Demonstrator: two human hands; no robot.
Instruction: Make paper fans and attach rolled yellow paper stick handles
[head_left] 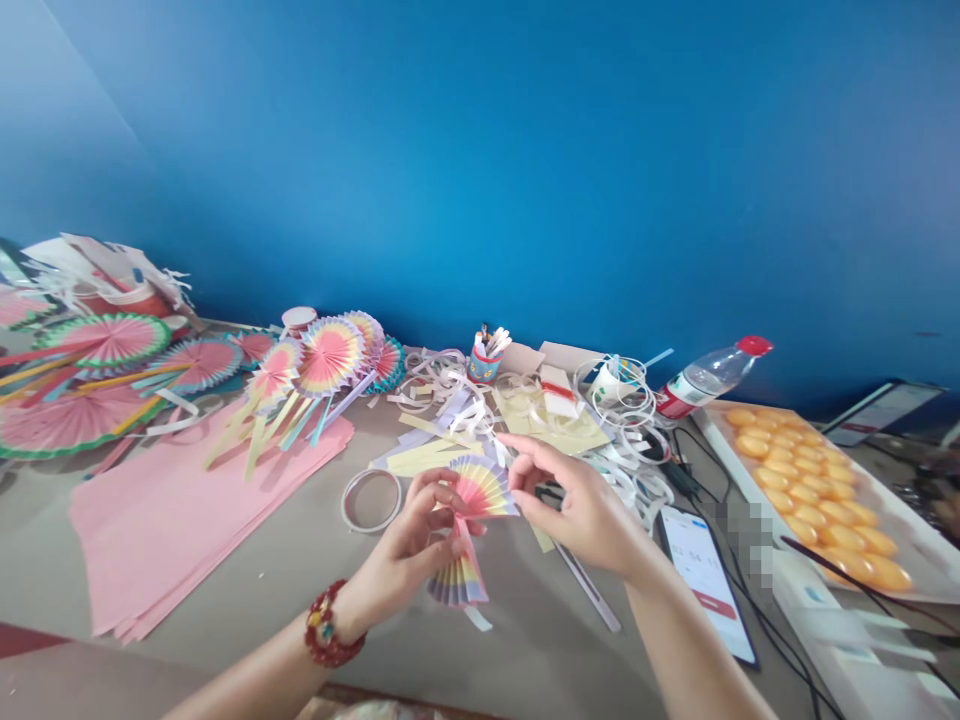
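Two halves on this paper fan [484,487], both spreading from the middle, where the left hand [424,535] has it pinched. Long axis runs roughly up and down in view, upper half leaning right, lower half hanging below the pinch with a white tab [478,619] at its bottom end. Right hand [574,500] is the closer one to the upper half's outer edge: thumb and index parted, nothing gripped that I can see, thumb tip right by the pleats. Can't tell if it's actually touching. Tape roll [346,503] sits just left of the left hand, pink paper [202,530] further left.
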